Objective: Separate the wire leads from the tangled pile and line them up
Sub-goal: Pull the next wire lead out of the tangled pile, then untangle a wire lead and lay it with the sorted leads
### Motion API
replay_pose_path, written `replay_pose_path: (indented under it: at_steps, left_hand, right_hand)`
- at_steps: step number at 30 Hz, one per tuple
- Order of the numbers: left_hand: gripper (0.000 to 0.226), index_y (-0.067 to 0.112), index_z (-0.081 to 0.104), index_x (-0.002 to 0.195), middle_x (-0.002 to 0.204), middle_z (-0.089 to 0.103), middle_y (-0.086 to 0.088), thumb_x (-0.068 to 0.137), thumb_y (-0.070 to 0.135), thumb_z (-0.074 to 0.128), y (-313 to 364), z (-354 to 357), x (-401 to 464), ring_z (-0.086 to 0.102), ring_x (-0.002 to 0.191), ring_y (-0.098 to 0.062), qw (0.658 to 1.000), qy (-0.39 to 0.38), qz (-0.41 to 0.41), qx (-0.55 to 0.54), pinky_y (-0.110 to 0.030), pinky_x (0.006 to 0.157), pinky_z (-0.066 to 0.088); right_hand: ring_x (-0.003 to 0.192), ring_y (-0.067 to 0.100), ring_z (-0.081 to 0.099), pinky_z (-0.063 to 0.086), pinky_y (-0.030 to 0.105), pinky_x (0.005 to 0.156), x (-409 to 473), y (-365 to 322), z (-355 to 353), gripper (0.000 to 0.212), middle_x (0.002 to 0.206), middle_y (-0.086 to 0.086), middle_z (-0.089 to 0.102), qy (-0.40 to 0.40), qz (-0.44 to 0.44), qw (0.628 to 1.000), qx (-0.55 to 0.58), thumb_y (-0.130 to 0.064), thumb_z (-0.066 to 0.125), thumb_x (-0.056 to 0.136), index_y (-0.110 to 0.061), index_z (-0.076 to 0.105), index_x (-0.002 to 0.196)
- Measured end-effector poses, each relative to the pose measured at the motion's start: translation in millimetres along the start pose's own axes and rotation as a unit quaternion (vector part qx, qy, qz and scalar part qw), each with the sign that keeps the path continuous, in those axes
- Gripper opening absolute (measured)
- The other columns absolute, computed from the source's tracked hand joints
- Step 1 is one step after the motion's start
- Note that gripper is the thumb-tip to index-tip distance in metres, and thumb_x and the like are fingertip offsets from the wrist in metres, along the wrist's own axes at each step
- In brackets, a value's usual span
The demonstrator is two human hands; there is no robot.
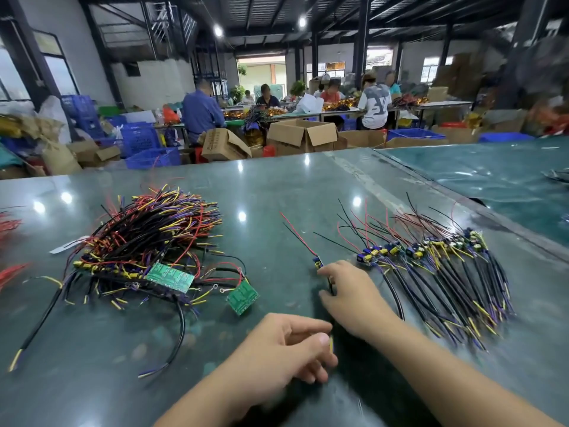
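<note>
Nearest to the camera, the left hand [286, 349] lay on the glossy dark green bench [264, 186], its fingers [311, 329] curled together and pinching the yellow tip of a thin lead. Just beyond it, the right hand [351, 294] held the same single lead [303, 240], with the thumb and forefinger closed on its black cable close to a small blue and yellow part; the lead's thin red and black wires ran away from the hand over the bench.

Right of this single lead lay the sorted row [431, 266], many leads side by side, each with a small component block, fine red and black wires on the far side and thicker black cables with yellow and purple tips on the near side. Left of the single lead was the tangled pile [147, 241], a loose heap of black, red, yellow and purple wires, with two flat green circuit boards [170, 277] at its near edge.

Far behind the pile, open brown cardboard boxes [303, 135] and blue plastic crates [152, 157] stood on the floor; I could not tell their contents. Seated people [200, 114] worked at long tables.
</note>
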State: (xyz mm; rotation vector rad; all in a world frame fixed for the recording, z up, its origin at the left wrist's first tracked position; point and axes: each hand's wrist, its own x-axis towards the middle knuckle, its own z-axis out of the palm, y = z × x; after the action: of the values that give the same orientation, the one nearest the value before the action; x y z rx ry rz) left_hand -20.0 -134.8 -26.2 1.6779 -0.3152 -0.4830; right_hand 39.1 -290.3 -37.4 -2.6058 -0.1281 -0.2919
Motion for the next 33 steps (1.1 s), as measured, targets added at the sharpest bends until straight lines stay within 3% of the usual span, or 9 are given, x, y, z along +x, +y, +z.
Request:
replay_pose_path:
  at_steps: [6, 16, 20, 24, 26, 28, 29, 31, 33]
  left_hand:
    - [0.02, 0.012, 0.067, 0.097, 0.066, 0.071, -0.001, 0.094, 0.002, 0.05, 2.1, -12.9, 1.5, 0.054, 0.046, -0.008, 0.995, 0.073, 0.062, 0.041, -0.017, 0.044, 0.038]
    - [0.021, 0.008, 0.068, 0.098, 0.068, 0.07, -0.005, 0.094, -0.001, 0.049, -1.2, -21.1, 4.1, 0.054, 0.049, -0.009, 0.99, 0.11, 0.08, 0.021, -0.017, 0.048, 0.041]
    - [0.022, 0.008, 0.069, 0.097, 0.067, 0.07, -0.006, 0.094, -0.001, 0.049, -1.3, -21.7, 4.1, 0.055, 0.049, -0.009, 0.99, 0.111, 0.082, 0.02, -0.018, 0.048, 0.041]
    - [0.022, 0.007, 0.068, 0.098, 0.067, 0.07, -0.006, 0.094, -0.002, 0.048, -0.2, -23.4, 3.7, 0.054, 0.049, -0.01, 0.989, 0.116, 0.085, 0.019, -0.018, 0.048, 0.042]
    - [0.021, 0.006, 0.068, 0.098, 0.066, 0.07, -0.007, 0.094, -0.002, 0.049, 0.6, -24.5, 3.9, 0.054, 0.049, -0.01, 0.989, 0.121, 0.086, 0.017, -0.018, 0.048, 0.041]
    - [0.021, 0.005, 0.068, 0.098, 0.066, 0.069, -0.007, 0.094, -0.003, 0.049, 0.8, -25.5, 4.0, 0.054, 0.049, -0.01, 0.988, 0.125, 0.089, 0.013, -0.018, 0.048, 0.041]
    - [0.021, 0.004, 0.068, 0.097, 0.066, 0.069, -0.008, 0.094, -0.003, 0.049, 0.7, -26.0, 4.0, 0.054, 0.049, -0.01, 0.988, 0.126, 0.091, 0.011, -0.018, 0.048, 0.041]
    - [0.021, 0.004, 0.068, 0.097, 0.066, 0.069, -0.009, 0.094, -0.004, 0.049, 0.8, -26.1, 4.3, 0.054, 0.049, -0.009, 0.987, 0.125, 0.098, 0.014, -0.018, 0.047, 0.041]
    - [0.021, 0.005, 0.069, 0.096, 0.066, 0.069, -0.009, 0.093, -0.004, 0.049, 0.2, -27.4, 5.1, 0.054, 0.049, -0.009, 0.986, 0.132, 0.104, 0.011, -0.017, 0.047, 0.041]
  right_hand:
    - [0.115, 0.027, 0.051, 0.039, 0.031, 0.092, 2.8, 13.3, -11.5, 0.035, 0.122, 0.008, 0.057, 0.038, 0.08, 0.995, -0.048, -0.003, 0.05, 0.085, -0.011, 0.063, 0.117]
    - [0.096, 0.033, 0.062, 0.053, 0.034, 0.079, 8.8, 23.1, -32.4, 0.025, 0.1, 0.018, 0.069, 0.011, 0.113, 0.99, -0.084, -0.002, 0.055, 0.077, -0.002, 0.071, 0.096]
    - [0.069, 0.032, 0.048, 0.038, 0.026, 0.056, 15.1, 27.8, -43.4, 0.017, 0.061, 0.014, 0.047, 0.008, 0.122, 0.989, -0.085, 0.003, 0.05, 0.073, -0.007, 0.063, 0.065]
    - [0.064, 0.025, 0.039, 0.033, 0.026, 0.051, 13.6, 32.1, -53.6, 0.024, 0.059, 0.009, 0.04, -0.05, 0.115, 0.99, -0.062, -0.005, 0.054, 0.076, -0.011, 0.052, 0.053]
    - [0.061, 0.021, 0.04, 0.032, 0.024, 0.052, 13.0, 35.8, -65.7, 0.019, 0.058, 0.005, 0.043, -0.075, 0.112, 0.991, -0.01, -0.016, 0.058, 0.079, -0.007, 0.064, 0.064]
    - [0.072, 0.02, 0.056, 0.043, 0.025, 0.066, 16.5, 38.5, -73.9, 0.022, 0.074, 0.005, 0.063, -0.073, 0.088, 0.993, 0.027, -0.025, 0.056, 0.084, -0.01, 0.071, 0.092]
    - [0.095, 0.021, 0.061, 0.045, 0.028, 0.082, 19.2, 38.7, -73.3, 0.027, 0.099, 0.006, 0.069, -0.068, 0.061, 0.996, 0.001, -0.028, 0.053, 0.088, -0.014, 0.069, 0.106]
    - [0.14, 0.022, 0.031, 0.027, 0.035, 0.113, 23.1, 37.0, -58.5, 0.045, 0.151, 0.002, 0.038, -0.118, -0.002, 0.989, -0.085, -0.034, 0.041, 0.098, -0.018, 0.045, 0.14]
    - [0.148, 0.023, -0.004, 0.005, 0.042, 0.118, 23.5, 34.7, -34.1, 0.055, 0.161, -0.004, 0.002, -0.205, -0.022, 0.966, -0.155, -0.042, 0.027, 0.102, -0.022, 0.016, 0.152]
